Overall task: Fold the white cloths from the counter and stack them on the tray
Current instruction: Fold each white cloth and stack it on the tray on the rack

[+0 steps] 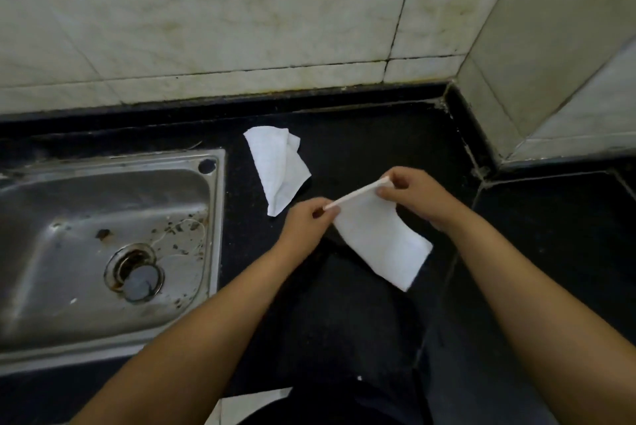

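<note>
Fingers on both of my hands are closed round the top edge of one thin white rectangular cloth (382,242), so I read this as the middle of a fold. My left hand (306,218) pinches one end of that edge between thumb and fingertips; my right hand (409,190) pinches the other end, a little farther from me. Holding the two ends apart keeps the edge taut, and the rest of the cloth hangs down from it above the black stone counter (378,145). That lets the sheet fall flat, which I judge makes it easier to line up the corners.

Farther back, a second white cloth (278,170) lies loosely crumpled and half doubled over on the counter, just beside the rim of the scuffed stainless-steel sink (192,163), apart from both hands. It looks not yet folded, so I would guess it is waiting its turn.

No tray shows anywhere in view, so I cannot tell where the stack is or how much is done.
</note>
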Available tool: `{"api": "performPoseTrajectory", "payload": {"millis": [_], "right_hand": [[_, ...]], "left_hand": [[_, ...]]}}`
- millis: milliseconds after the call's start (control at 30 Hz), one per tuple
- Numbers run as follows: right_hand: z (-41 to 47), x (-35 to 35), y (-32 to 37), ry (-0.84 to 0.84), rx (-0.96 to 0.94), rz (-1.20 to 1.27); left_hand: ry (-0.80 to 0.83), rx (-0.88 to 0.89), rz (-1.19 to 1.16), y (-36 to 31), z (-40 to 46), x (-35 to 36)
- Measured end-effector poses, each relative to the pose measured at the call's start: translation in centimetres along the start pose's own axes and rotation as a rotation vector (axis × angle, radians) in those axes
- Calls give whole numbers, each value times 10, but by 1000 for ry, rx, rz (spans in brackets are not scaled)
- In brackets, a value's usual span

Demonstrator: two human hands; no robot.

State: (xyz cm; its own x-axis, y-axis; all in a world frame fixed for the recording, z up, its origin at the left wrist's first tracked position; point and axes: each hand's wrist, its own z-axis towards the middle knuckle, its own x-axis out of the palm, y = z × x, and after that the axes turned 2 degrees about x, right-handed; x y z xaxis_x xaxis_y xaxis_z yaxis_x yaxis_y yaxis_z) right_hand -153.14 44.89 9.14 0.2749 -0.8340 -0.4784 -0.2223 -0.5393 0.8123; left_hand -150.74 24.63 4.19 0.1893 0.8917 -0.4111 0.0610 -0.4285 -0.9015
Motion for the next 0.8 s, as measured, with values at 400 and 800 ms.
{"api": "performPoseTrajectory", "payload": {"millis": [400,800], "right_hand": [[-41,-35,5,-219,-179,317],[-80,50,-84,224,228,77]], "left_hand": [[134,287,-84,-80,10,-25],[646,-271,51,33,-29,-14]]}}
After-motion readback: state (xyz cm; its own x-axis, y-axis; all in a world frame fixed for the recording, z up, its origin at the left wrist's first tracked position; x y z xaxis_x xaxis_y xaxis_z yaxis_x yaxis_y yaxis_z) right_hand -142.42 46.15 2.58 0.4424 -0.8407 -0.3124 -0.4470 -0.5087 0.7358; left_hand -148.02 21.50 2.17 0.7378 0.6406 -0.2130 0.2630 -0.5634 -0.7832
